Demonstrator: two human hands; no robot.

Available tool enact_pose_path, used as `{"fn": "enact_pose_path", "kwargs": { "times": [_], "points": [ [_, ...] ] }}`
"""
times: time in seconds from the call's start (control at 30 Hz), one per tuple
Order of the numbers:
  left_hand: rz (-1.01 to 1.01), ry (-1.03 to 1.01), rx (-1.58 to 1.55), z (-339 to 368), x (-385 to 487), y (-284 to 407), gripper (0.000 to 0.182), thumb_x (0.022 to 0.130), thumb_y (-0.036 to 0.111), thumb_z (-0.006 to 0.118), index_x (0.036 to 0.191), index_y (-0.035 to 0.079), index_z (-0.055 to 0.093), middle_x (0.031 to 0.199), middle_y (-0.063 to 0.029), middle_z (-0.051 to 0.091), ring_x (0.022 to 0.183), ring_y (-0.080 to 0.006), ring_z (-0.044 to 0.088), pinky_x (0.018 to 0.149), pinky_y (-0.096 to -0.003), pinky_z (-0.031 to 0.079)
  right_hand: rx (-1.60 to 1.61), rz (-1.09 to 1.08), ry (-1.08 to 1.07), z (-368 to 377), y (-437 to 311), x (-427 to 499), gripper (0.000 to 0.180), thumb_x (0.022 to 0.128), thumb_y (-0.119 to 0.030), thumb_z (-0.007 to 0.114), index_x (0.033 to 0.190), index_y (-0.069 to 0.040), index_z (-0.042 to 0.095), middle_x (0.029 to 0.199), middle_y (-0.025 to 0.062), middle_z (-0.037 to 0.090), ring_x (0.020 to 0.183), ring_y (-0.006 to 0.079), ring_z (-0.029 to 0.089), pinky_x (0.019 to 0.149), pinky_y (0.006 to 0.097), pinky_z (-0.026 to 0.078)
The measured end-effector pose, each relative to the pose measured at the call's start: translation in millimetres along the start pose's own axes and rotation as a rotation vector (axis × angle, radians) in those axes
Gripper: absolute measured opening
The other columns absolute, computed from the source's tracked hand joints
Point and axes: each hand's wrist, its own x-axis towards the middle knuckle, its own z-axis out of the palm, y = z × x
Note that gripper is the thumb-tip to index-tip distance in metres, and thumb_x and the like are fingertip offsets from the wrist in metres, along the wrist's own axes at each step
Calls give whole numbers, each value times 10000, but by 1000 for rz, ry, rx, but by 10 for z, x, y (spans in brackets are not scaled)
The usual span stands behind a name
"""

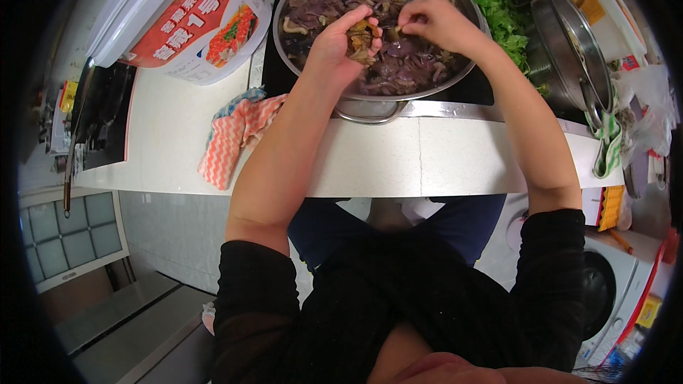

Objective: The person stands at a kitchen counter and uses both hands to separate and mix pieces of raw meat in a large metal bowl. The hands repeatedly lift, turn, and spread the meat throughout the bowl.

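Note:
My left hand (pixel 339 40) is cupped around a crumpled yellow-brown piece of food (pixel 361 42) above a wide stainless-steel basin (pixel 276 26). Beside it, my right hand (pixel 435 24) pinches a small yellowish scrap (pixel 396 32) between thumb and fingertips. Purple-brown pieces of what looks like raw meat or offal (pixel 411 66) fill the basin, wet and partly in liquid. Paler tan pieces lie among them. A loop handle (pixel 373 117) sticks out from the basin's near side. The basin rests on a black hob (pixel 480 93).
Left of the basin stands a large white plastic bucket (pixel 213 72) with a printed label. A striped orange cloth (pixel 224 154) lies on the white counter (pixel 368 165). Leafy greens (pixel 499 24) and a tilted steel pot (pixel 555 58) are at the right. A pan handle (pixel 69 165) juts out at far left.

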Motion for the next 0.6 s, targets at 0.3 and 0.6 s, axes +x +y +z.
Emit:
{"fn": "enact_pose_path", "kwargs": {
  "times": [0.3, 0.6],
  "points": [
    [105, 27, 305, 39, -38, -72, 148, 853, 143, 648, 948, 40, 600, 768, -36, 583, 636, -126, 527, 508, -242, 398, 826, 349, 5, -16, -75, -106, 124, 877, -159, 629, 893, -38, 652, 805, -15, 628, 691, 37, 535, 632, 183, 427],
    [164, 22, 469, 58, -41, -109, 117, 834, 146, 670, 904, 69, 617, 760, -11, 589, 611, -95, 522, 489, -241, 371, 704, 278, 30, 78, -227, -69, 101, 870, -127, 631, 847, -33, 599, 762, -11, 608, 678, 48, 539, 622, 194, 435]
  ]
}}
